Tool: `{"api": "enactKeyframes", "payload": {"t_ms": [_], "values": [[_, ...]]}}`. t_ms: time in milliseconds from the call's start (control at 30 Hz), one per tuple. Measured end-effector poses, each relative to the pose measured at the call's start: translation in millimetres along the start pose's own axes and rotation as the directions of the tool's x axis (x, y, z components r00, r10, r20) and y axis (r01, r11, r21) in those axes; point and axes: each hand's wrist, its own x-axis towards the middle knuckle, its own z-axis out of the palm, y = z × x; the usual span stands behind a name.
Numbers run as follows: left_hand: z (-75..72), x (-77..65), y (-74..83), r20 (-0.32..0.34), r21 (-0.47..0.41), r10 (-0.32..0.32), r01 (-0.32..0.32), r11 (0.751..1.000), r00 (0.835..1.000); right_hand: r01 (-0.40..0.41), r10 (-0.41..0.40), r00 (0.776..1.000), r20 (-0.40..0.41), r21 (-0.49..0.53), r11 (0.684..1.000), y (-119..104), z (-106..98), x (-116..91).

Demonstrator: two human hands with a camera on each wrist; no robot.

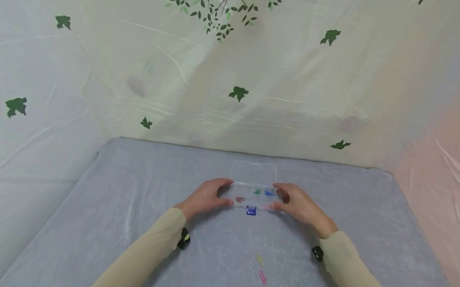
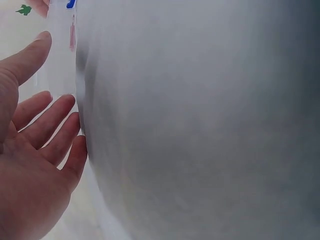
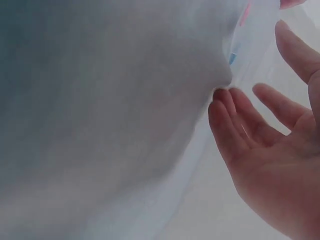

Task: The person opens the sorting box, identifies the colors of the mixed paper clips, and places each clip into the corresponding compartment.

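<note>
A clear plastic compartment box [image 1: 252,203] sits on the grey cloth, its transparent lid [image 1: 254,172] raised open at the back. Inside lie red paper clips [image 1: 240,200] at front left, green paper clips [image 1: 257,191] at the back and blue paper clips [image 1: 268,193] at back right. A blue latch [image 1: 251,210] shows at the front. My left hand [image 1: 210,194] holds the box's left end, thumb at the front corner and a finger at the back. At the other end my right hand [image 1: 300,204] holds it the same way. Both wrist views show only part of the box.
Nearer the front of the grey-covered table [image 1: 139,246] lie a yellow paper clip [image 1: 259,259] and a pink paper clip [image 1: 263,278]. A pale curtain [image 1: 199,112] with green leaf prints rises behind the table and along its sides.
</note>
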Motion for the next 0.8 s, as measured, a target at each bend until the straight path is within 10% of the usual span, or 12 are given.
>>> {"api": "enactKeyframes", "payload": {"t_ms": [300, 800], "values": [[0.3, 0.5, 0.1, 0.0, -0.008, -0.006, 0.006, 1.0, 1.0, 0.023, -0.039, 0.988, -0.149, -0.111, 0.994, -12, -7, -22], [1.0, 2.5, -0.6, -0.013, -0.012, -0.001, 0.001, 1.0, 1.0, 0.188, -0.202, 0.968, -0.149, -0.105, 0.977, -34, 0, -64]]}}
